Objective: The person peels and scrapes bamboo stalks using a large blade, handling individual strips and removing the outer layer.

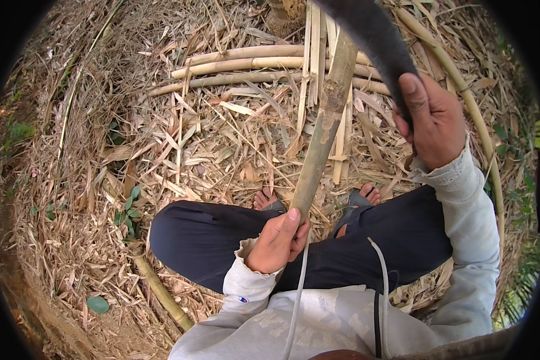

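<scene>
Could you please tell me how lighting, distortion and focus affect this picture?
Head view: soft daylight without strong shadows; head view: black vignetting around the rim, crosswise poles near the top look bowed, probably by the fisheye; head view: curved blade slightly soft, held bamboo pole fairly clear.

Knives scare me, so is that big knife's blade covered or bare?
Bare where it shows: the curved, dark blade above the right hand has no cover. Its far end is out of view.
</scene>
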{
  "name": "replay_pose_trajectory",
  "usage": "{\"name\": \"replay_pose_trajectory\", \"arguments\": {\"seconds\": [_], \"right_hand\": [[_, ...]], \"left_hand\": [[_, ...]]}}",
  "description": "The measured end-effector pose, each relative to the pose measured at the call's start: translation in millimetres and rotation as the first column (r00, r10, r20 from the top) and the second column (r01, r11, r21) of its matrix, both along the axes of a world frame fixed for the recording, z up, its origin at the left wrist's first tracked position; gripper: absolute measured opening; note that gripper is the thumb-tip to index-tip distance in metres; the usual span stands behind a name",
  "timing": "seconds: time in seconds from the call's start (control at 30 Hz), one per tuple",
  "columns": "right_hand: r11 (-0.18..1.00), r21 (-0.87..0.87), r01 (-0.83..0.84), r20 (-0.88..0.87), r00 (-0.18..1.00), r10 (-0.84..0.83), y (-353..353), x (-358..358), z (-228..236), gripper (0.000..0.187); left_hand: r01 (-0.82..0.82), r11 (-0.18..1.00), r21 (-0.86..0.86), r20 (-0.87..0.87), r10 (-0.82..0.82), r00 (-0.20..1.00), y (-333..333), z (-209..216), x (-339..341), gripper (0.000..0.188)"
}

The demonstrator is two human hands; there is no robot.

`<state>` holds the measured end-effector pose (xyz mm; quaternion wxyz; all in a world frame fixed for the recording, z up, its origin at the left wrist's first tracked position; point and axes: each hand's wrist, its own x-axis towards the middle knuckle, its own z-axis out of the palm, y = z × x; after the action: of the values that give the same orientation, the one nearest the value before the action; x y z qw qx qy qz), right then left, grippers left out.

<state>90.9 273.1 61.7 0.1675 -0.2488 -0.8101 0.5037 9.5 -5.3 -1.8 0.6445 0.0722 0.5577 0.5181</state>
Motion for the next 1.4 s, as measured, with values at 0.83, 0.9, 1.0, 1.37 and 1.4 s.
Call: {"name": "replay_pose_trajectory", "arguments": {"seconds": [0.83, 0.9, 1.0, 1.37, 1.4], "right_hand": [[0.964, 0.190, -0.187, -0.015, 0.981, 0.194, 5, -4, -16, 0.042], [0.849, 0.421, -0.320, 0.122, 0.947, 0.296, 2, -6, -27, 0.042], [0.892, 0.377, -0.251, 0.097, 0.968, 0.232, -4, -8, -29, 0.039], [0.918, 0.334, -0.213, 0.130, 0.975, 0.179, -3, -12, -22, 0.040], [0.948, 0.273, -0.161, 0.074, 0.986, 0.146, -3, -11, -15, 0.040]], "left_hand": [[0.013, 1.000, -0.014, -0.100, -0.015, 0.995, -1, 6, 0, 0.052], [0.001, 1.000, -0.014, -0.138, -0.003, 0.990, -1, 5, 0, 0.050], [-0.029, 0.998, -0.048, -0.161, 0.021, 0.987, -4, -1, 3, 0.049], [-0.027, 0.999, -0.025, -0.170, 0.022, 0.985, -4, -1, 2, 0.047], [-0.012, 1.000, -0.019, -0.156, 0.009, 0.988, -4, 2, 2, 0.048]]}}
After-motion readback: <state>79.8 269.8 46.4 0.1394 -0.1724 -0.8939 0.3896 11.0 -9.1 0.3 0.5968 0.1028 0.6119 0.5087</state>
